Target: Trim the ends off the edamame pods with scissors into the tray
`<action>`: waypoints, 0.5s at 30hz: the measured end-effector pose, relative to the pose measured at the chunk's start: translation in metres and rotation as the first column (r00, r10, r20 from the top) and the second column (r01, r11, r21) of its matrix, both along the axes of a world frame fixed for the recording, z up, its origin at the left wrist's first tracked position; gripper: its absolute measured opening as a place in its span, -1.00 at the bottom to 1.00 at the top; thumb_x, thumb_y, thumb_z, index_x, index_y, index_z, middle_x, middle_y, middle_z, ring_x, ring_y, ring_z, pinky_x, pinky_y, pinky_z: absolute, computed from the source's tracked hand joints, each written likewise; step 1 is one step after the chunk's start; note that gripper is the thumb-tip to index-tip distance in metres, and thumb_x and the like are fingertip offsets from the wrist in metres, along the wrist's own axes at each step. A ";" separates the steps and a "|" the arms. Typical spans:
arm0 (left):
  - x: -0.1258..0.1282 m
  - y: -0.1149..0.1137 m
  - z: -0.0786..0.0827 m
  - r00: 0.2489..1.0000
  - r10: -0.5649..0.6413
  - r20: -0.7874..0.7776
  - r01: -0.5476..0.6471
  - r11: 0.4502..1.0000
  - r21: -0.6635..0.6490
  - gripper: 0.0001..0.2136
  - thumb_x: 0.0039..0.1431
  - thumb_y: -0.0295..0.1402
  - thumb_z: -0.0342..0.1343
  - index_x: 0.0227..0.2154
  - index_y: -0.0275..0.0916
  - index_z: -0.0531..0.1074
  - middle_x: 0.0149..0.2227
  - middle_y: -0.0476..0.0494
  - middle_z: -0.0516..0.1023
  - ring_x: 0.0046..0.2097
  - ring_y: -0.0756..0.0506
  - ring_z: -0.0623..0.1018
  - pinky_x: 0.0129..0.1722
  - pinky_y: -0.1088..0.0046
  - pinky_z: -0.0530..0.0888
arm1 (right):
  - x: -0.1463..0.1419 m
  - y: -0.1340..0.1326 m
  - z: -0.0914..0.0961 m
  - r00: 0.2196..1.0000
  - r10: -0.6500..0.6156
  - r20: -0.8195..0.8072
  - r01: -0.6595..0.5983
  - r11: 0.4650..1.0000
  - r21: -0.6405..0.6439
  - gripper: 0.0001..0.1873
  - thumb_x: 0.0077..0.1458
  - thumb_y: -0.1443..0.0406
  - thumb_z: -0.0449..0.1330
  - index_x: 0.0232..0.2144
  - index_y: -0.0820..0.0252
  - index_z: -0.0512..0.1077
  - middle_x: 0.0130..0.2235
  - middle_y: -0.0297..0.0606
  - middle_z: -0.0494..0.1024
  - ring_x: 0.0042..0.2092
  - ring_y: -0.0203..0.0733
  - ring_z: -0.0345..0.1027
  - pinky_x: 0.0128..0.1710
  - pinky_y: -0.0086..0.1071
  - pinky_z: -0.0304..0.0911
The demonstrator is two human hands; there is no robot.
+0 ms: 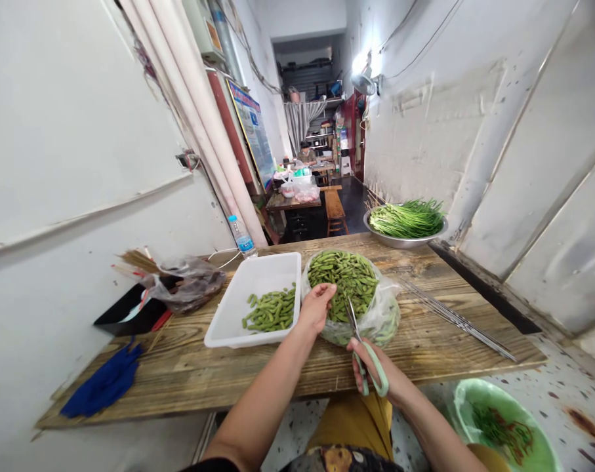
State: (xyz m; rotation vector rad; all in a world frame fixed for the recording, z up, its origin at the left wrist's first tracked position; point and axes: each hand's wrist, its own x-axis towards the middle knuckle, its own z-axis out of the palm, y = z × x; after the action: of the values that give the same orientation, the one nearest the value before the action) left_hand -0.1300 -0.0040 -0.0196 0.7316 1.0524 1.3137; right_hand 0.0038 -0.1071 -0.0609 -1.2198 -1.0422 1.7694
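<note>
My left hand (315, 307) reaches into a clear plastic bag (380, 321) heaped with green bean pods (344, 275), its fingers curled on the pods at the bag's near left side. My right hand (376, 370) grips scissors (363, 354) with pale green handles, blades pointing up toward the bag. Left of the bag lies a white rectangular tray (238, 308) holding a small pile of pods (272, 311).
A metal bowl (405, 239) of long green stalks stands at the table's far right. Metal skewers (454, 318) lie to the right. A dark plastic bag (189, 282), blue cloth (105, 383), water bottle (241, 237) sit left. A green basin (504, 426) is on the floor.
</note>
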 end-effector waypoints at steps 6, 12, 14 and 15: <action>0.006 -0.007 -0.005 0.988 -0.029 0.150 0.034 0.999 -0.029 -0.67 -0.17 -0.41 0.35 -0.56 -0.30 0.22 -0.55 0.07 0.37 -0.44 0.09 0.48 -0.33 0.53 0.45 | -0.001 0.000 -0.003 0.997 -0.057 -0.053 0.057 0.998 -0.004 -0.40 -0.12 -0.22 0.12 -0.32 0.15 0.22 -0.60 -0.50 0.29 -0.66 -0.39 0.19 -0.69 -0.50 0.17; 0.005 -0.019 -0.006 0.978 -0.203 0.044 0.205 0.978 -0.034 -0.68 -0.27 -0.48 0.37 -0.51 -0.30 0.29 -0.53 -0.03 0.49 -0.46 0.04 0.50 -0.47 0.58 0.36 | 0.007 0.005 0.004 0.995 -0.080 -0.062 0.082 0.996 0.024 -0.41 -0.12 -0.21 0.14 -0.32 0.14 0.21 -0.60 -0.50 0.30 -0.65 -0.40 0.18 -0.68 -0.50 0.18; 0.003 -0.020 -0.007 0.973 -0.230 -0.012 0.230 0.973 -0.036 -0.67 -0.31 -0.48 0.37 -0.43 -0.33 0.38 -0.54 0.01 0.48 -0.54 0.10 0.42 -0.53 0.60 0.28 | 0.008 0.006 0.006 0.997 -0.069 -0.038 0.071 0.996 0.047 -0.42 -0.11 -0.21 0.13 -0.33 0.14 0.20 -0.60 -0.51 0.29 -0.66 -0.40 0.17 -0.68 -0.50 0.18; 0.003 -0.020 -0.008 0.970 -0.242 -0.036 0.241 0.970 -0.038 -0.66 -0.31 -0.48 0.37 -0.38 -0.34 0.42 -0.55 0.02 0.47 -0.56 0.12 0.38 -0.54 0.60 0.26 | 0.008 0.005 0.007 0.998 -0.064 -0.024 0.066 0.996 0.060 -0.42 -0.11 -0.20 0.13 -0.34 0.14 0.20 -0.60 -0.52 0.28 -0.66 -0.41 0.16 -0.68 -0.50 0.17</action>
State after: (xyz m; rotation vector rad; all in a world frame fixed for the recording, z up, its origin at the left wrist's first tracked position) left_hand -0.1270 -0.0242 -0.0275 0.8365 0.9817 1.0738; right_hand 0.0119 -0.1018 -0.0537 -1.1808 -1.0250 1.6859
